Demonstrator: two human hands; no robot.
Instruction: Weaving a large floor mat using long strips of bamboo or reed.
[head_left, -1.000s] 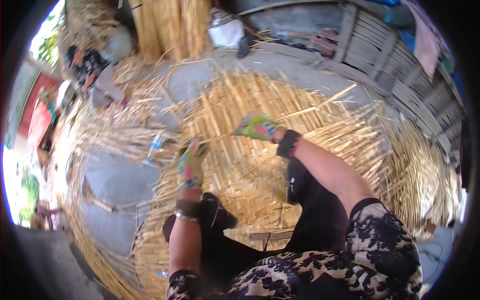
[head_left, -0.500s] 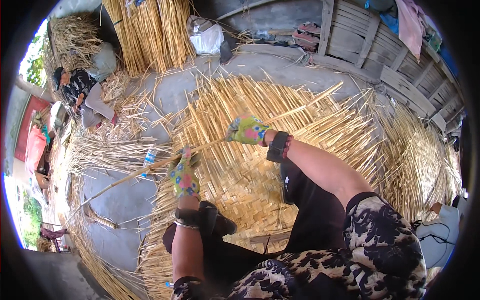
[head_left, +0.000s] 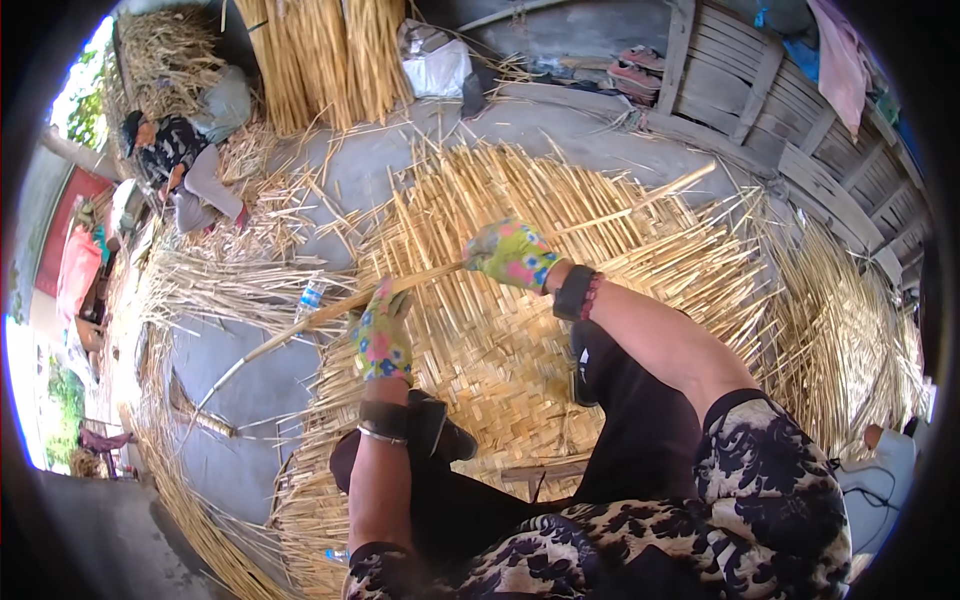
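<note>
Gripping one reed [head_left: 428, 275], the left hand [head_left: 382, 325] and right hand [head_left: 512, 257] both look closed around it, above the mat [head_left: 520, 350]. Its left end passes the mat's left edge over the floor [head_left: 220, 340]; the other seems to point toward the far right edge. Handling this reed appears the step in hand; any next move calls for a steady hold, clear of the bottle [head_left: 311, 297] near the left edge.
</note>
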